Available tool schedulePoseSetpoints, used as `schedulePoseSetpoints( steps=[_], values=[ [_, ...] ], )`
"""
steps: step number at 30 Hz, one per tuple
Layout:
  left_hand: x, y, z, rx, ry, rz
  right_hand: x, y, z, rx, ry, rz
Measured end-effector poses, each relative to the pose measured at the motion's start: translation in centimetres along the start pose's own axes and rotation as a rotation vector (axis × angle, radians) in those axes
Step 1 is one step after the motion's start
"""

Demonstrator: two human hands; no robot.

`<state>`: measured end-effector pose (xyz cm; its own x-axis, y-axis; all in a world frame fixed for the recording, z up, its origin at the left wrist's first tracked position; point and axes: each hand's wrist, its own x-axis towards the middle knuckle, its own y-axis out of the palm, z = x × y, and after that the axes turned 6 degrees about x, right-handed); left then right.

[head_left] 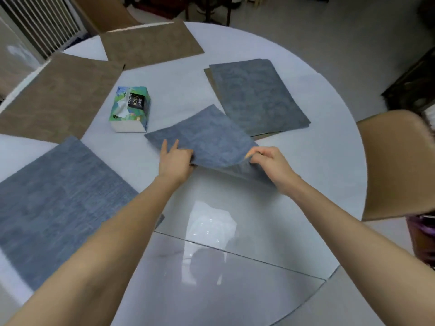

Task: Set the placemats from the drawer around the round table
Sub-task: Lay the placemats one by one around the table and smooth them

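Observation:
A blue-grey placemat [207, 137] hangs tilted just above the middle of the round white table [179, 90]. My left hand [175, 161] pinches its near left edge, two fingers pointing up. Its near right corner, curled under, is pinched by my right hand [268, 164]. Another blue-grey placemat [58, 198] lies flat at the near left. A small stack of mats, blue-grey on top [256, 95], lies at the far right. Two brown placemats lie on the far side, one at the left [58, 100] and one at the back [150, 43].
A soft pack of tissues [130, 109] sits near the table's centre, just left of the held mat. A tan chair [397, 161] stands at the table's right edge. The glossy near part of the table [223, 267] reflects a ceiling light.

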<state>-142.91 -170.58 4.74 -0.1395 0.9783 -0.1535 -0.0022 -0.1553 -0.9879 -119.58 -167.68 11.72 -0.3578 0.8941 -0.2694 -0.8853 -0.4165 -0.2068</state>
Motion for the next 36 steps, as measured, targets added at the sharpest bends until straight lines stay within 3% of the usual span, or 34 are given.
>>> schedulePoseSetpoints(
  steps=[3,7,9,11,15,17,21,28,36],
  values=[
    [-3.5,-0.8,-0.1,0.05,0.097,-0.053,-5.4,-0.2,0.2,-0.205,-0.007,-0.032],
    [-7.7,-1.8,-2.0,0.169,0.239,-0.055,-12.0,0.5,0.2,-1.081,-0.324,0.071],
    [-9.1,-2.6,-3.2,0.196,0.293,-0.103,-14.0,1.7,-0.4,-1.277,-0.285,0.181],
    [-10.5,-3.4,-4.1,0.195,0.325,-0.186,-15.1,2.9,-2.0,-1.325,-0.142,0.212],
    [-13.4,-3.9,-5.1,0.154,0.387,-0.158,-15.5,1.9,-4.8,-1.254,-0.038,0.075],
    [-15.3,-3.8,-4.9,0.13,0.332,-0.096,-15.4,0.3,-5.8,-1.171,-0.057,0.064],
    [-18.4,-2.1,-4.6,0.099,0.18,0.179,-15.8,-2.3,-8.2,-1.146,-0.176,0.1],
    [-22.5,-0.2,-9.2,0.174,-0.027,0.013,-17.8,-4.8,-10.5,-1.168,-0.21,0.099],
    [-28.2,5.2,-13.1,0.039,-0.134,0.308,-19.0,-6.5,-15.1,-1.404,-0.107,0.242]
  ],
)
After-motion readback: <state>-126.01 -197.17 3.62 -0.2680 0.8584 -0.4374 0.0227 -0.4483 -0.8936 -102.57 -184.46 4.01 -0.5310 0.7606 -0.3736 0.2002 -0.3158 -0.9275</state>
